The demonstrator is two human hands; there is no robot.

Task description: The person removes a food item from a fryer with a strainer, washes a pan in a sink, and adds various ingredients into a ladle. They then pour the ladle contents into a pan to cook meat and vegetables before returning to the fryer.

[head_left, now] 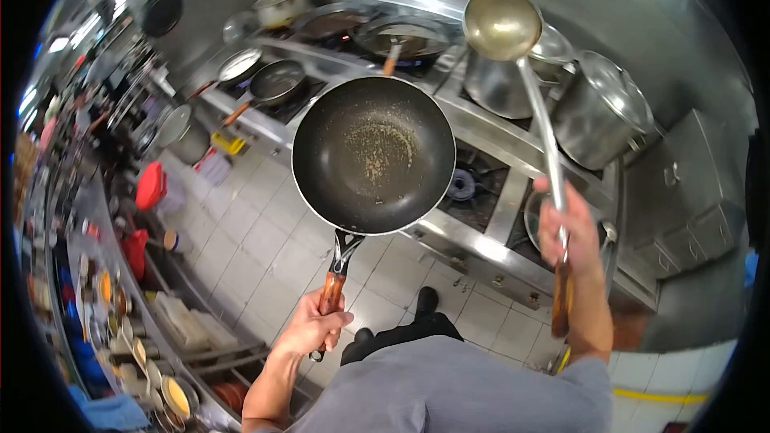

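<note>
My left hand (315,322) is wrapped round the wooden handle of a dark frying pan (374,156), which is held up over the floor and the stove's front edge. Small light-brown bits lie scattered on the pan's inner surface. My right hand (569,224) grips the long metal handle of a ladle (503,22), close to its wooden end. The ladle's bowl is raised at the upper right, in front of a steel pot, and looks empty. Pan and ladle are apart.
A stove (501,248) with a bare burner (460,184) lies beyond the pan. Large lidded pots (603,111) stand at the right, several pans at the back. A counter of ingredients (88,305) runs along the left. Distant people (92,116) are at upper left.
</note>
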